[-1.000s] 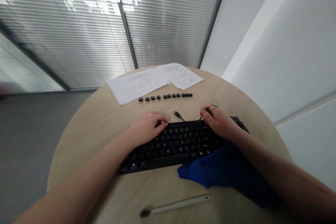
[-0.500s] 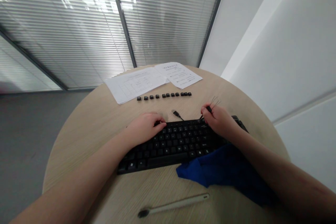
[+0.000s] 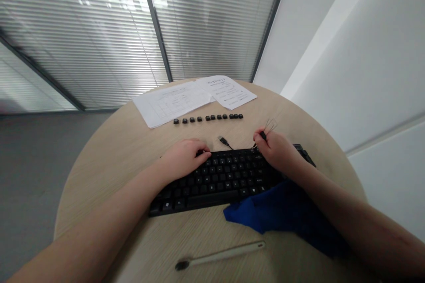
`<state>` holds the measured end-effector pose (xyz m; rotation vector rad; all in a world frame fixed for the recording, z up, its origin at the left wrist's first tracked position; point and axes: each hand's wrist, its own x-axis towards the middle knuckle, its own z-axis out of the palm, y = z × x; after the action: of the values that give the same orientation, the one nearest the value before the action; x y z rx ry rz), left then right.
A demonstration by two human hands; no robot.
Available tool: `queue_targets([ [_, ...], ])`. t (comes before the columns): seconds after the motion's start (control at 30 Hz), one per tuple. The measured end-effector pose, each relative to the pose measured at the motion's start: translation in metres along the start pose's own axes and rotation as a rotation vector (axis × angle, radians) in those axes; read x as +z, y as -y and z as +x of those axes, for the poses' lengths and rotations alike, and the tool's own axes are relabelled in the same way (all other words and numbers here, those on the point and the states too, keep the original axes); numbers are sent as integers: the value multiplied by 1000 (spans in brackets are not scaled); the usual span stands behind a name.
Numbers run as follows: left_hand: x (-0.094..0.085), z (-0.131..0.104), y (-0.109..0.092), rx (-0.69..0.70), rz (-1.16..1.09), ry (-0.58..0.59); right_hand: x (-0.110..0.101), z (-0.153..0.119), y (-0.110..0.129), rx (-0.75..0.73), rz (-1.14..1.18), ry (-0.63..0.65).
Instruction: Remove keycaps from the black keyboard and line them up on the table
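A black keyboard (image 3: 215, 181) lies across the round table. My left hand (image 3: 186, 157) rests over its upper left part, thumb and fingers closed on the top edge. Gripped in my right hand (image 3: 274, 148), above the keyboard's upper right edge, is a small black tool with thin wire loops (image 3: 263, 135). Several loose black keycaps (image 3: 199, 119) stand in a row beyond the keyboard. A USB plug (image 3: 223, 140) on a black cable lies between my hands. Under my right forearm, a blue cloth (image 3: 265, 210) covers the keyboard's lower right corner.
A white-handled brush (image 3: 222, 255) lies at the near side of the wooden table (image 3: 99, 163). Printed papers (image 3: 172, 102) are spread at the far side. Behind the table are blinds (image 3: 206, 31), with a white wall on the right.
The view has shifted slightly. Both hands stay in almost the same place, with no visible change in what they hold.
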<state>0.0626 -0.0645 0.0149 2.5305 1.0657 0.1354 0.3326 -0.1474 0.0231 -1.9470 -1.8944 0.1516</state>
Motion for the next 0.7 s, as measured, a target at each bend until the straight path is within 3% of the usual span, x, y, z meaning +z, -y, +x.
queue_targets([
  [0.4,-1,0,-1,26,30,-2,5,1,-1,21,-25,33],
  [0.7,0,-1,0,27,22,0,12,-8,-2,-103,-106,-28],
])
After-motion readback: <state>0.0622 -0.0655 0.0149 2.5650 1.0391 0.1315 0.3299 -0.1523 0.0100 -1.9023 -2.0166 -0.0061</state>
